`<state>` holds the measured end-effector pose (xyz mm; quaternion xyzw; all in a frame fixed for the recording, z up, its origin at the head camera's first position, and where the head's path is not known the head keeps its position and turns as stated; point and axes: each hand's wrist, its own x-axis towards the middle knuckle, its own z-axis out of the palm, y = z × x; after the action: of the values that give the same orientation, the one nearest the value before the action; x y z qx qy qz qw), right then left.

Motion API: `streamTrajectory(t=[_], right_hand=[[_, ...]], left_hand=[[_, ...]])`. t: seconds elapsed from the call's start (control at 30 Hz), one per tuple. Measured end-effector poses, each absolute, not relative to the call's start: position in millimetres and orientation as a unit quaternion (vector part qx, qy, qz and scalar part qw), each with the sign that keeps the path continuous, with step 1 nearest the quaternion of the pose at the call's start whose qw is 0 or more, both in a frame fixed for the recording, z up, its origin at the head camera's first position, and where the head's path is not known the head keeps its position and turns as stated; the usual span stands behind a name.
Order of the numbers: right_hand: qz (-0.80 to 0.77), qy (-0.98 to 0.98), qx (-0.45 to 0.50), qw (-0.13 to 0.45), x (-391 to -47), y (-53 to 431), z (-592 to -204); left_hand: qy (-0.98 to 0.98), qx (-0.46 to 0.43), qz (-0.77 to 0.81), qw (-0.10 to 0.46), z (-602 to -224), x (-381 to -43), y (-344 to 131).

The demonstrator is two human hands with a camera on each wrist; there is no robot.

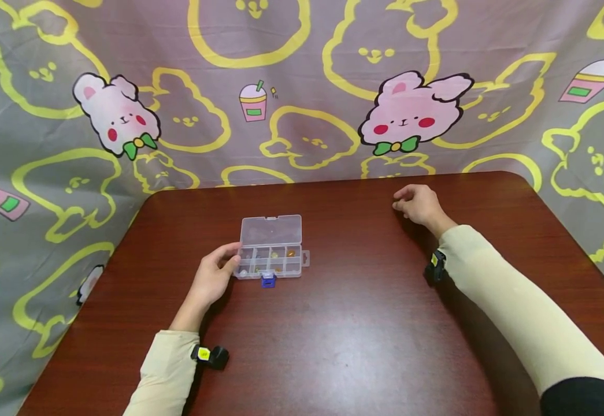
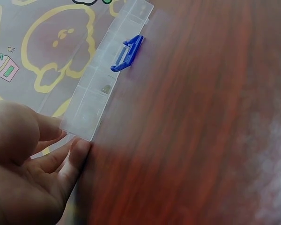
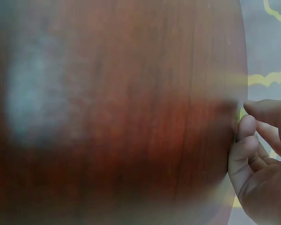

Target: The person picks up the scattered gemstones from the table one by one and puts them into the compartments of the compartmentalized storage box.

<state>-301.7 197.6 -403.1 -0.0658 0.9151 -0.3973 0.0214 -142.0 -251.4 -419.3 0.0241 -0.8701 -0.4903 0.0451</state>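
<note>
A clear plastic compartment box (image 1: 295, 271) lies on the table with its lid (image 1: 271, 231) raised at the back. Small bead-like pieces, some amber (image 1: 291, 253), sit in several compartments. A blue latch (image 1: 267, 281) hangs at the box's front side. My left hand (image 1: 215, 274) holds the box by its left end, thumb toward the front corner and fingers behind, as the left wrist view shows too. Far to the right, my right hand (image 1: 420, 205) hovers low over the back of the table, fingers loosely bent; nothing shows between thumb and fingertips.
The brown wooden table (image 1: 343, 329) reaches back to a patterned cloth (image 1: 312, 86), which also hangs along the left and right sides. A clear hanging tab (image 1: 306, 258) sticks out from the box's right end.
</note>
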Motion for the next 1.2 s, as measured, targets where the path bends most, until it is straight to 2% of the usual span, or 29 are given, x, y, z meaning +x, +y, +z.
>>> streamTrajectory(t=[0.33, 1.2], right_hand=[[-0.417, 0.906, -0.030, 0.068, -312.9, 203.0, -406.7], [-0.424, 0.903, -0.032, 0.069, -314.0, 205.3, -408.0]], left_hand=[[-0.869, 0.022, -0.493, 0.047, -421.2, -143.6, -250.5], [-0.870, 0.031, -0.489, 0.047, -420.1, -142.4, -249.8]])
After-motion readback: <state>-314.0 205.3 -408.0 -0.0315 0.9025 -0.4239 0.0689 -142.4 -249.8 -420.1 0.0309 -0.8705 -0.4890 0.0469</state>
